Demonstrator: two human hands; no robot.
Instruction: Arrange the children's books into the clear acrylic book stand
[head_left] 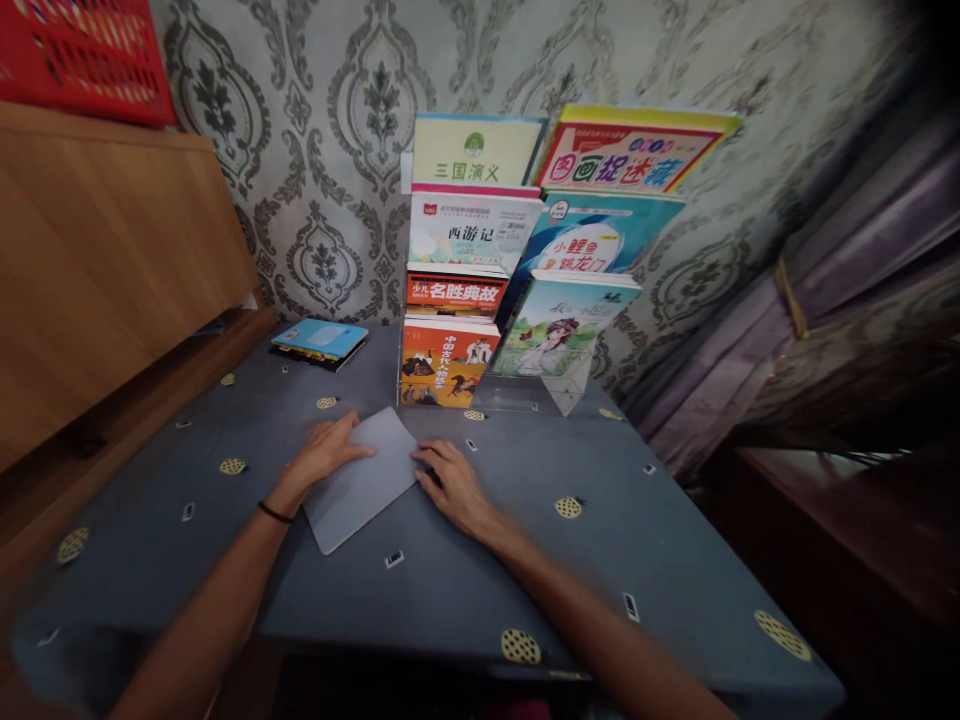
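Observation:
A thin, plain pale-grey booklet (367, 490) with rounded corners lies at a slant on the blue-grey cloth in front of me. My left hand (324, 458) grips its left side, the thumb flat on the cover and the other fingers along the upper left edge. At the opposite side, my right hand (454, 488) rests on the cloth with fingers apart and slightly bent, its fingertips by the booklet's right edge. Beyond both hands, a clear stand (566, 390) holds upright books in two columns, among them an orange book (442, 370) and a green illustrated book (559, 325).
A small stack of books with a blue one (322, 338) on top lies at the table's back left. On the left stands a wooden cabinet (112, 260) bearing a red basket (90, 60). A purple curtain (720, 330) hangs at right. Patterned wallpaper covers the wall behind.

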